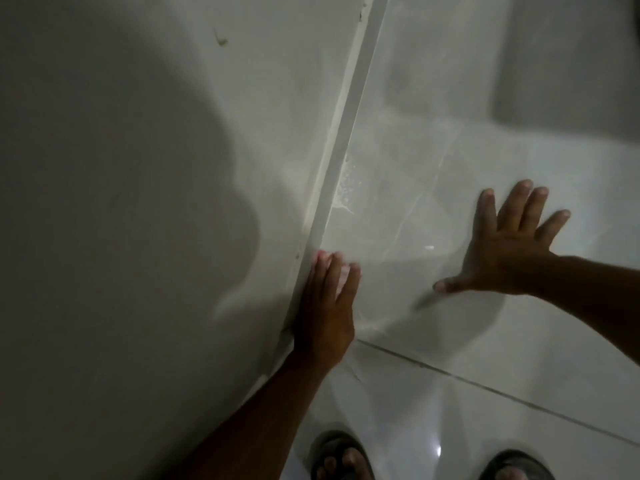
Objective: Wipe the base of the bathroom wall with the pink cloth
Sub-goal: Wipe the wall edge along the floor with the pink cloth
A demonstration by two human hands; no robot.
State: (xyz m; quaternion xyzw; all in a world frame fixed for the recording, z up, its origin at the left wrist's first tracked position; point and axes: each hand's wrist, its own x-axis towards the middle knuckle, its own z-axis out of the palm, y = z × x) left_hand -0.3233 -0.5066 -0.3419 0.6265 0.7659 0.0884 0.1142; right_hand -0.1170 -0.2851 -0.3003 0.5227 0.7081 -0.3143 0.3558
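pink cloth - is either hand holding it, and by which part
The left hand presses flat over a bit of pink cloth showing between its fingers at the wall base; which part, cannot tell. The right hand holds nothing.

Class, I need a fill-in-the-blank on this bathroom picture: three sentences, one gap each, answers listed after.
1. The left hand presses a bit of ____ cloth against the skirting strip at the base of the wall.
2. The right hand rests flat, fingers spread, on the tiled ____.
3. Both feet at the bottom edge wear dark ____.

Missing words: pink; floor; sandals
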